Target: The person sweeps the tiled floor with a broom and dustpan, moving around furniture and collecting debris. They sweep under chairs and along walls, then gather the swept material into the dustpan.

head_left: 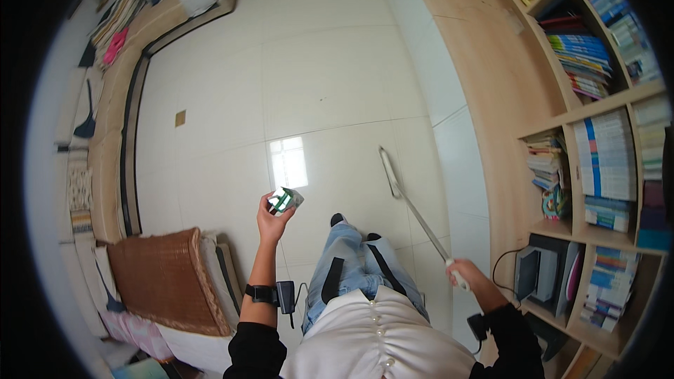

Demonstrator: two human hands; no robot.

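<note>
My left hand (pixel 272 219) is raised over the floor in front of me, its fingers wrapped round a small green and white box (pixel 283 200). A greyish, partly see-through part shows on the box's right side; I cannot make out what it is. Low on the right, my right hand (pixel 469 279) grips the pale end of a long-handled floor mop (pixel 425 224). The mop's pole slants forward and left from that hand. Its narrow white head (pixel 388 172) lies on the tiles ahead of my feet.
Pale glossy tiles (pixel 337 91) cover the floor, with a small brown square (pixel 180 118) on them. A wooden bookshelf (pixel 505 109) full of books lines the right. Along the left runs a sofa (pixel 105 189), with a brown mat (pixel 168 281) over its near section.
</note>
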